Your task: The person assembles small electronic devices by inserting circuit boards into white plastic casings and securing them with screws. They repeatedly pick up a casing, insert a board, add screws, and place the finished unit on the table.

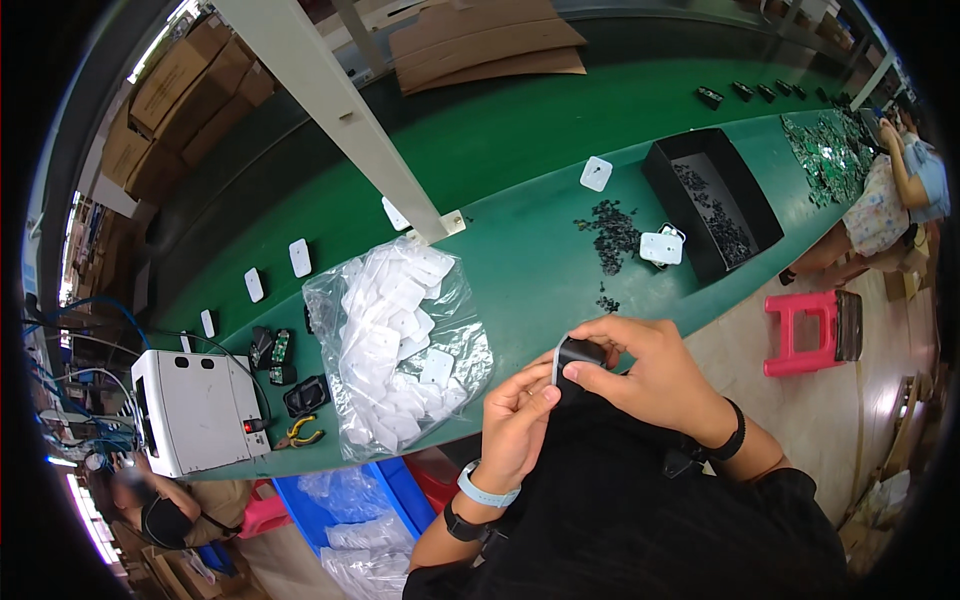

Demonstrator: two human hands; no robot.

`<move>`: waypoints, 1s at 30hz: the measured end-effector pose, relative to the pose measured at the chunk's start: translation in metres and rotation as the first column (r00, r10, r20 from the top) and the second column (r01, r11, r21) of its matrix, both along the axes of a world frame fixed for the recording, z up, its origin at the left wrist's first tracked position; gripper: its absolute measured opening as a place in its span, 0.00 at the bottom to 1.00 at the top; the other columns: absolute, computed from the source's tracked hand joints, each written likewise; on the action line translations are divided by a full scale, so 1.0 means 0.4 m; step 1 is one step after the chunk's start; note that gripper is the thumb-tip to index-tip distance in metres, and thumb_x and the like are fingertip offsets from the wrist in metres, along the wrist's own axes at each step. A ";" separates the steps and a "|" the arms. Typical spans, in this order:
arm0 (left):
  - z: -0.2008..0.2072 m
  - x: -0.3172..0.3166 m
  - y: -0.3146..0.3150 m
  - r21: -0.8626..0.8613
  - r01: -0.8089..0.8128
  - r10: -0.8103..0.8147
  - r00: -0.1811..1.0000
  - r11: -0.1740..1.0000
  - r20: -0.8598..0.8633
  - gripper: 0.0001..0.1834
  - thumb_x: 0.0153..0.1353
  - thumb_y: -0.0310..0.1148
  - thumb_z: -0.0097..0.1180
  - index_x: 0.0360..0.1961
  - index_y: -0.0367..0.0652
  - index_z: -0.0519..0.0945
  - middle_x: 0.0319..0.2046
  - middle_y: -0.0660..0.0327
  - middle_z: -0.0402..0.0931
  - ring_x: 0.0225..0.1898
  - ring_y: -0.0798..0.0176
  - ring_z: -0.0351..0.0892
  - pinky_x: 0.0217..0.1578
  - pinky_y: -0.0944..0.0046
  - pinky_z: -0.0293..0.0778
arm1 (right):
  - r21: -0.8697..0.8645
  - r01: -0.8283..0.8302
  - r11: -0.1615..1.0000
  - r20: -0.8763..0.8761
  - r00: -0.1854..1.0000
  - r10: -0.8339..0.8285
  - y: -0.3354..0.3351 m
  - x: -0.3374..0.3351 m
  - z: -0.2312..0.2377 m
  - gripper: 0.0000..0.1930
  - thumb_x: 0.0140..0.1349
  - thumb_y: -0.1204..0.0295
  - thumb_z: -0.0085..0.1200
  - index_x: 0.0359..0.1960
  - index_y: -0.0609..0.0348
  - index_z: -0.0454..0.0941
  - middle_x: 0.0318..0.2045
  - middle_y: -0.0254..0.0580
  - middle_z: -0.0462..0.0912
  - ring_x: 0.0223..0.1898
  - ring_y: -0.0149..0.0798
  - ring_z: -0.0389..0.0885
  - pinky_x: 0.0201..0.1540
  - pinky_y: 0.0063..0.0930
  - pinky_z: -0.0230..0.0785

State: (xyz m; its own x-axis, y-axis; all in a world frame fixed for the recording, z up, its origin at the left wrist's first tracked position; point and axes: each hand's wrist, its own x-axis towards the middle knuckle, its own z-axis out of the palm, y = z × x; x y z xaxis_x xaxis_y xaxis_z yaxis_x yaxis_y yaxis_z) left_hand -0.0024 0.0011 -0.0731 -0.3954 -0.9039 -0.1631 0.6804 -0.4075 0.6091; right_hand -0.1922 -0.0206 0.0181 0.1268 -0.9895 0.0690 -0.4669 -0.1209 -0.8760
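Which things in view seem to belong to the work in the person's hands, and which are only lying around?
Probably in the work:
held black case
piled white plates
small black parts

Probably just lying about:
pliers
cardboard sheets
cardboard boxes

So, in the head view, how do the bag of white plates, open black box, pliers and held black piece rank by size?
1. Bag of white plates
2. Open black box
3. Pliers and held black piece: too alike to rank, with the piece partly covered
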 end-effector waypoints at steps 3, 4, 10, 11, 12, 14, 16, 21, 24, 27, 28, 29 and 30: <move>0.007 0.000 -0.004 0.028 0.011 -0.012 0.999 1.000 0.041 0.16 0.67 0.19 0.56 0.56 0.32 0.79 0.64 0.49 0.72 0.65 0.56 0.73 0.67 0.55 0.66 | -0.022 -0.004 1.000 -0.005 1.000 0.004 0.002 -0.006 -0.011 0.17 0.56 0.71 0.70 0.46 0.63 0.83 0.32 0.44 0.87 0.28 0.37 0.83 0.33 0.27 0.75; 0.005 0.000 -0.004 0.026 0.011 -0.012 0.999 1.000 0.044 0.16 0.67 0.19 0.56 0.55 0.32 0.79 0.64 0.48 0.72 0.65 0.56 0.73 0.67 0.56 0.66 | -0.033 -0.013 0.999 -0.010 1.000 0.013 0.003 -0.008 -0.016 0.17 0.56 0.70 0.69 0.45 0.62 0.82 0.32 0.46 0.86 0.29 0.40 0.83 0.33 0.29 0.76; 0.005 -0.001 -0.008 -0.021 -0.005 0.007 0.993 1.000 0.117 0.17 0.65 0.16 0.57 0.55 0.31 0.79 0.64 0.46 0.72 0.65 0.53 0.73 0.66 0.56 0.68 | 0.022 -0.026 0.999 0.004 1.000 0.026 -0.002 -0.014 -0.013 0.16 0.57 0.69 0.68 0.46 0.62 0.81 0.33 0.47 0.86 0.30 0.43 0.84 0.34 0.31 0.76; 0.009 -0.002 -0.011 -0.046 -0.008 0.014 0.990 0.999 0.139 0.17 0.64 0.15 0.57 0.55 0.30 0.79 0.64 0.46 0.71 0.65 0.53 0.73 0.66 0.55 0.68 | 0.032 -0.028 0.999 0.002 1.000 0.028 -0.003 -0.015 -0.013 0.16 0.58 0.69 0.68 0.46 0.62 0.82 0.33 0.47 0.86 0.30 0.43 0.84 0.34 0.31 0.76; 0.010 -0.002 -0.013 -0.071 -0.011 0.022 0.987 0.997 0.159 0.17 0.64 0.14 0.57 0.54 0.30 0.79 0.64 0.46 0.71 0.65 0.52 0.74 0.66 0.55 0.68 | 0.037 -0.025 0.999 0.032 0.999 0.024 -0.004 -0.015 -0.014 0.16 0.58 0.69 0.68 0.46 0.62 0.82 0.33 0.47 0.86 0.29 0.42 0.84 0.34 0.31 0.76; 0.009 -0.003 -0.015 -0.144 -0.023 0.043 0.990 0.989 0.138 0.17 0.63 0.14 0.58 0.54 0.29 0.80 0.64 0.45 0.71 0.64 0.51 0.74 0.66 0.54 0.69 | 0.046 -0.020 0.999 0.092 0.996 0.016 -0.006 -0.016 -0.017 0.16 0.58 0.69 0.68 0.46 0.61 0.82 0.33 0.46 0.86 0.29 0.41 0.84 0.34 0.31 0.76; 0.007 -0.004 -0.017 -0.187 -0.019 0.046 0.989 0.982 0.142 0.18 0.62 0.13 0.58 0.54 0.28 0.79 0.64 0.45 0.71 0.64 0.50 0.74 0.66 0.53 0.70 | 0.036 -0.033 0.999 0.105 0.994 0.029 -0.007 -0.022 -0.022 0.16 0.58 0.69 0.69 0.46 0.61 0.82 0.33 0.46 0.86 0.29 0.40 0.83 0.34 0.31 0.75; 0.040 -0.012 -0.032 -0.201 0.006 0.040 0.974 0.980 0.222 0.19 0.62 0.13 0.58 0.55 0.27 0.79 0.65 0.45 0.69 0.63 0.49 0.75 0.65 0.53 0.71 | -0.009 -0.046 0.999 0.088 0.995 0.047 -0.011 -0.035 -0.037 0.17 0.57 0.69 0.70 0.46 0.61 0.83 0.33 0.45 0.86 0.29 0.39 0.82 0.35 0.30 0.75; 0.036 -0.006 -0.039 -0.208 0.049 0.006 0.968 0.977 0.252 0.19 0.62 0.14 0.58 0.56 0.27 0.78 0.65 0.45 0.69 0.62 0.49 0.76 0.64 0.54 0.72 | -0.014 -0.045 0.999 0.106 0.993 0.046 -0.014 -0.044 -0.040 0.17 0.57 0.69 0.70 0.47 0.61 0.83 0.34 0.44 0.86 0.29 0.39 0.82 0.34 0.30 0.75; 0.049 -0.013 -0.045 -0.226 0.035 0.022 0.969 0.974 0.248 0.19 0.62 0.14 0.59 0.56 0.26 0.78 0.63 0.45 0.70 0.62 0.49 0.76 0.63 0.54 0.73 | -0.039 -0.051 0.998 0.106 0.993 0.055 -0.015 -0.051 -0.043 0.18 0.56 0.69 0.71 0.47 0.60 0.84 0.34 0.44 0.86 0.30 0.39 0.82 0.35 0.31 0.75; 0.045 -0.011 -0.045 -0.221 0.044 0.016 0.965 0.974 0.263 0.19 0.62 0.14 0.59 0.56 0.26 0.78 0.63 0.45 0.71 0.62 0.50 0.76 0.63 0.55 0.73 | -0.049 -0.058 0.997 0.098 0.993 0.063 -0.016 -0.054 -0.043 0.18 0.56 0.69 0.71 0.47 0.60 0.84 0.34 0.44 0.86 0.31 0.39 0.83 0.35 0.31 0.75; 0.039 -0.007 -0.046 -0.216 0.053 0.009 0.960 0.975 0.278 0.19 0.62 0.14 0.59 0.56 0.26 0.78 0.63 0.45 0.71 0.62 0.50 0.77 0.63 0.55 0.74 | -0.059 -0.065 0.996 0.090 0.994 0.070 -0.017 -0.057 -0.044 0.18 0.56 0.69 0.71 0.47 0.60 0.84 0.35 0.44 0.87 0.31 0.40 0.83 0.35 0.31 0.75; 0.035 -0.005 -0.046 -0.212 0.062 0.003 0.956 0.975 0.293 0.20 0.62 0.14 0.60 0.56 0.26 0.78 0.62 0.45 0.71 0.61 0.50 0.77 0.63 0.55 0.74 | -0.073 -0.073 0.995 0.097 0.992 0.080 -0.018 -0.061 -0.046 0.19 0.55 0.70 0.72 0.47 0.60 0.84 0.36 0.43 0.87 0.33 0.40 0.83 0.36 0.31 0.76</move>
State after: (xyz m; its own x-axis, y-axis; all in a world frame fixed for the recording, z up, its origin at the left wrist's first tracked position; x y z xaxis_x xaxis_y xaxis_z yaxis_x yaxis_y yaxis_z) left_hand -0.0045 -0.0174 -0.0589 -0.3872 -0.9188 -0.0769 0.4505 -0.2613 0.8537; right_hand -0.2166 -0.0278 -0.0002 0.1906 -0.9696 0.1535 -0.3649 -0.2151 -0.9059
